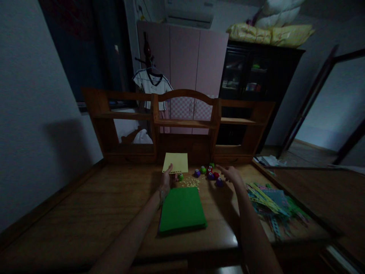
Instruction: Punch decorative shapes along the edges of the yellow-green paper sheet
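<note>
My left hand (167,179) is closed on the lower left edge of a pale yellow sheet of paper (176,160), thumb on top. A row of small holes runs along the sheet's near edge. By that hand is a small green piece (180,177) with an eye-like spot. My right hand (231,174) is held over the table with its index finger stretched out to the left, holding nothing that I can see. Its fingertip is close to several small purple (219,182), red (216,175) and green (203,170) pieces with the same spots.
A stack of green paper (182,209) lies in front of me, with pale yellow bits (191,183) scattered behind it. Heaped paper strips (273,205) in many colours lie on the right. A wooden shelf (185,123) rises along the table's (119,198) back edge.
</note>
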Motion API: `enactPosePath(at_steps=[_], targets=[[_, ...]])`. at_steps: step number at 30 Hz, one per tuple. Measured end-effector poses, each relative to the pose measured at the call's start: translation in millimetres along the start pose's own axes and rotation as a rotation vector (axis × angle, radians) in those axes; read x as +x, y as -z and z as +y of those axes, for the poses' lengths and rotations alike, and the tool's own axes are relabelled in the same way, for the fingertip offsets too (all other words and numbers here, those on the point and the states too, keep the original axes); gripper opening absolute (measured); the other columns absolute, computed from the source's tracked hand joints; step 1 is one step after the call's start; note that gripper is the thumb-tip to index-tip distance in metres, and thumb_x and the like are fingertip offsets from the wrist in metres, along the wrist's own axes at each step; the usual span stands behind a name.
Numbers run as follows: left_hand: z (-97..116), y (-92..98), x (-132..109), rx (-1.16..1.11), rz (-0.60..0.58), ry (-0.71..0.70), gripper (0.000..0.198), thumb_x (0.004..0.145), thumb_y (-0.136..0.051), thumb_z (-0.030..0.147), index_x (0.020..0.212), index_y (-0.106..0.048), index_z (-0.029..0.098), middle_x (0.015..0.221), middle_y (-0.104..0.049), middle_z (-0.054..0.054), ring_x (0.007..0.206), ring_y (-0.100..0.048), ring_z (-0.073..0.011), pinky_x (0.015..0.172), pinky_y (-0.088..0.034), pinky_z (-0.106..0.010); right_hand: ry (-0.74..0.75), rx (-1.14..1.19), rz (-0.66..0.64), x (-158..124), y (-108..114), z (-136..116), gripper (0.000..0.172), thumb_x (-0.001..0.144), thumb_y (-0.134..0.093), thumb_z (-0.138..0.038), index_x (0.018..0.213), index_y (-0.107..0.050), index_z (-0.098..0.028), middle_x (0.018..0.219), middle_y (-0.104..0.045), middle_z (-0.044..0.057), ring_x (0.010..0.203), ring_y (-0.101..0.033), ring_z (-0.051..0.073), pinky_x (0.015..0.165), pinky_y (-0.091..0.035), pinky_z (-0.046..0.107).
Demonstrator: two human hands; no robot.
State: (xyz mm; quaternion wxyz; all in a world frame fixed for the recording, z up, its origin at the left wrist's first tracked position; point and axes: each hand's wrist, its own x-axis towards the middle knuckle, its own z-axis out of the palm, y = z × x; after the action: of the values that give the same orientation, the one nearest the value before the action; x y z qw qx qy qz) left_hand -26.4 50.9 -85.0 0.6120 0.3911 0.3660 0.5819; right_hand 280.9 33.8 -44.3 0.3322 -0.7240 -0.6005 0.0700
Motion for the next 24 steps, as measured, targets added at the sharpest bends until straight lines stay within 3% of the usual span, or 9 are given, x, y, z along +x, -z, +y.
enactPosePath(at_steps=[3,6,11,15,18,20,21,24], targets=[[-3.5,0.8,6.5,-0.093,-0.069,0.034,0.041,0.074,-0.06,0.053,0.065,-0.058,0.014,0.056,-0.057,-0.003,0.042,-0.047,-0.0091,0.046,-0.039,-0.024,0.019,-0.282,-0.182,-7.1,1.0,-9.2,0.034,0.069,-0.065,-0.049,0.066,-0.068,-0.016,0.054,-0.063,0.011,0.057,-0.064,0.023,0.055,-0.043,0.029],[-6.1,1.2,9.1,-0.103,-0.127,0.002,0.032,0.074,-0.064,0.044,0.073,-0.063,0.012,0.058,-0.057,-0.001,0.041,-0.043,-0.0059,0.049,-0.04,-0.022,0.076,-0.451,-0.208,-13.4,-7.7,-21.5,0.012,0.07,-0.065,-0.027,0.073,-0.069,-0.016,0.067,-0.068,0.013,0.065,-0.066,0.025,0.058,-0.043,0.03],[-4.7,-3.5,2.6,-0.05,-0.067,-0.077,0.029,0.068,-0.07,0.04,0.077,-0.067,0.012,0.046,-0.046,0.004,0.044,-0.044,-0.0061,0.053,-0.04,-0.02,0.129,-0.542,-0.186,-18.3,-23.5,-28.6,0.016,0.073,-0.057,-0.019,0.084,-0.069,-0.018,0.09,-0.069,0.018,0.082,-0.067,0.03,0.062,-0.045,0.033],[1.1,-8.2,-2.4,-0.016,0.089,-0.162,0.032,0.063,-0.074,0.041,0.074,-0.067,0.012,0.047,-0.05,0.003,0.043,-0.042,-0.0061,0.049,-0.037,-0.021,0.07,-0.486,-0.244,-13.4,-13.8,-26.0,0.013,0.071,-0.06,-0.024,0.077,-0.068,-0.016,0.086,-0.069,0.018,0.081,-0.066,0.03,0.062,-0.045,0.033],[5.4,-8.9,-4.0,0.07,0.14,-0.257,0.039,0.066,-0.07,0.047,0.079,-0.068,0.011,0.057,-0.062,-0.003,0.043,-0.04,-0.0063,0.047,-0.036,-0.021,0.055,-0.198,-0.16,-3.3,1.6,-34.5,0.019,0.073,-0.061,-0.034,0.073,-0.066,-0.015,0.077,-0.068,0.016,0.073,-0.066,0.028,0.059,-0.045,0.032],[6.1,-8.1,-4.0,0.126,0.147,-0.28,0.044,0.068,-0.067,0.051,0.083,-0.068,0.01,0.066,-0.068,-0.007,0.041,-0.039,-0.0063,0.045,-0.034,-0.022,0.098,0.162,-0.038,3.1,3.7,-48.1,0.025,0.075,-0.061,-0.039,0.083,-0.064,-0.016,0.08,-0.069,0.013,0.073,-0.066,0.025,0.06,-0.047,0.03],[5.6,-7.4,-3.6,0.147,0.149,-0.28,0.045,0.069,-0.066,0.052,0.084,-0.068,0.01,0.069,-0.069,-0.009,0.04,-0.038,-0.0064,0.044,-0.034,-0.023,0.119,0.377,-0.007,5.1,0.2,-56.6,0.028,0.075,-0.062,-0.042,0.089,-0.063,-0.017,0.083,-0.069,0.011,0.074,-0.067,0.023,0.062,-0.049,0.03],[0.9,-5.0,-1.2,0.192,0.152,-0.293,0.045,0.071,-0.064,0.053,0.081,-0.069,0.01,0.072,-0.07,-0.012,0.039,-0.04,-0.0072,0.043,-0.034,-0.023,0.094,1.018,-0.085,3.1,-27.1,-81.3,0.033,0.073,-0.067,-0.044,0.091,-0.062,-0.016,0.088,-0.07,0.01,0.078,-0.068,0.022,0.07,-0.053,0.032]])
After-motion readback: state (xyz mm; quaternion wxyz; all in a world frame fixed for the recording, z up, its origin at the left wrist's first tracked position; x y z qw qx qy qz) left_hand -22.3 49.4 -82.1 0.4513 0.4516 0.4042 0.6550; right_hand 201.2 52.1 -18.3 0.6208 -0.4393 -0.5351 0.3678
